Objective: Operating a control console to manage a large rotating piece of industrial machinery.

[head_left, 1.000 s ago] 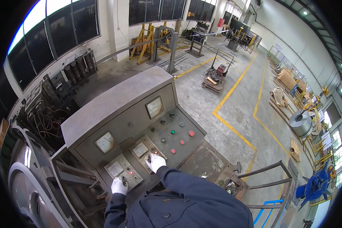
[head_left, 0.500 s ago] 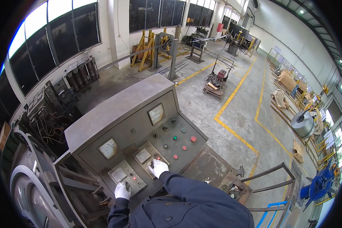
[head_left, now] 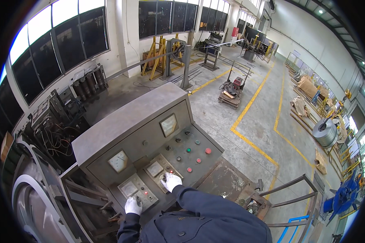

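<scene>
A grey metal control console (head_left: 150,137) stands before me, with two small meter modules set in its sloping face. My left hand (head_left: 133,205), in a white glove, is closed on a dark knob (head_left: 138,200) at the lower edge of the left module (head_left: 136,192). My right hand (head_left: 172,182), also gloved in white, has its fingers closed at a round dial knob on the right module (head_left: 155,168); the hand partly hides that knob. A small red light (head_left: 145,193) glows on the left module, and others glow beside my right fingers.
Right of my hands are a green button (head_left: 188,150), red buttons (head_left: 208,151) and black switches. Two gauges (head_left: 118,161) sit above. A metal railing (head_left: 292,188) stands at right, a wheeled cart (head_left: 233,91) on the floor ahead, a steel strip coil (head_left: 325,133) far right.
The whole view has shifted slightly, so the console and room sit a little lower and to the right. Both hands stay at the same knobs.
</scene>
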`<state>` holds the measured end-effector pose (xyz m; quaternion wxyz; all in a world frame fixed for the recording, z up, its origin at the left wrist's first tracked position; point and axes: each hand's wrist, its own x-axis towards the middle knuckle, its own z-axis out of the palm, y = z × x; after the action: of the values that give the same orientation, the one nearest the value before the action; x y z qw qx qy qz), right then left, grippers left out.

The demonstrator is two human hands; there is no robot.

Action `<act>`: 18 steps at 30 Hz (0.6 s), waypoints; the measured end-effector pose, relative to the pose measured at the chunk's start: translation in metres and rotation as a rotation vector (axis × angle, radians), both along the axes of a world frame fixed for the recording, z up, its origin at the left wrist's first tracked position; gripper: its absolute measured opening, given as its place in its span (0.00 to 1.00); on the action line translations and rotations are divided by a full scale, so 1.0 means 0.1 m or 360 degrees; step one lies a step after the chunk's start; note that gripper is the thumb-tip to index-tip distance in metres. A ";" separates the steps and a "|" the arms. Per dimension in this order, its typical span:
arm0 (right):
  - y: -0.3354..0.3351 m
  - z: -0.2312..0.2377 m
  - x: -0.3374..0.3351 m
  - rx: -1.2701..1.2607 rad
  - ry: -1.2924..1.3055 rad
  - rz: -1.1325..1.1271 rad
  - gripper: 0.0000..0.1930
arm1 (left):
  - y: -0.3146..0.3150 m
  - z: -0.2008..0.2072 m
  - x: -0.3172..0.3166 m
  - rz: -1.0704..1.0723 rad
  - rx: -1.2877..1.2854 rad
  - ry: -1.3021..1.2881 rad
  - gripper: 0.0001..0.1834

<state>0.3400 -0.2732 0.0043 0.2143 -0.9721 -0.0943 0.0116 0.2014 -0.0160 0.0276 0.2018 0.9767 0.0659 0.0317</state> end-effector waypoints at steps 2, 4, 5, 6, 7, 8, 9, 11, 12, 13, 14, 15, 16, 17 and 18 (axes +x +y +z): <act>0.00 -0.01 0.00 -0.0003 -0.0014 -0.0005 0.24 | 0.00 0.00 0.00 -0.0002 0.0005 0.0003 0.14; 0.00 -0.01 0.00 -0.0002 -0.0015 -0.0007 0.24 | 0.00 0.00 0.01 -0.0009 0.0020 -0.0002 0.14; 0.00 -0.01 0.01 0.0001 -0.0009 -0.0005 0.24 | 0.00 -0.01 0.01 -0.0014 0.0033 -0.0008 0.14; -0.01 0.00 0.01 0.0004 -0.0002 -0.0003 0.24 | 0.00 -0.01 0.01 -0.0018 0.0047 -0.0014 0.14; -0.01 0.01 0.01 0.0001 0.0011 -0.0001 0.24 | 0.00 -0.01 0.01 -0.0018 0.0040 -0.0016 0.14; 0.00 0.03 0.01 0.0000 0.0025 0.0004 0.23 | 0.00 -0.01 0.01 -0.0016 0.0035 -0.0016 0.14; 0.00 0.04 0.01 -0.0001 0.0038 0.0009 0.23 | 0.00 0.00 0.00 -0.0013 0.0031 -0.0017 0.14; 0.01 0.01 0.01 0.0007 0.0012 0.0006 0.23 | 0.01 -0.01 0.00 -0.0019 0.0033 -0.0019 0.13; 0.00 -0.01 0.01 0.0009 -0.0001 0.0002 0.23 | 0.01 -0.01 0.01 -0.0024 0.0033 -0.0020 0.13; -0.01 -0.02 0.02 0.0016 -0.0006 0.0000 0.23 | 0.00 -0.01 0.02 -0.0018 0.0031 -0.0011 0.13; -0.01 -0.02 0.02 0.0022 -0.0010 0.0002 0.23 | 0.00 -0.01 0.02 -0.0008 0.0030 0.0000 0.13; -0.01 -0.02 0.02 0.0029 -0.0015 0.0003 0.23 | 0.00 -0.01 0.03 0.0001 0.0029 0.0011 0.13; -0.02 -0.02 0.02 0.0007 0.0031 0.0016 0.23 | -0.01 -0.01 0.03 -0.0004 0.0033 0.0003 0.14; -0.01 0.02 0.02 -0.0015 0.0079 0.0032 0.24 | 0.00 -0.02 0.02 -0.0005 0.0038 -0.0002 0.14; -0.01 0.05 0.02 -0.0036 0.0127 0.0048 0.25 | 0.00 -0.02 0.01 -0.0007 0.0043 -0.0007 0.14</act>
<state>0.3418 -0.2742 0.0093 0.2067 -0.9717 -0.1003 0.0547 0.2020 -0.0160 0.0259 0.1888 0.9794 0.0630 0.0344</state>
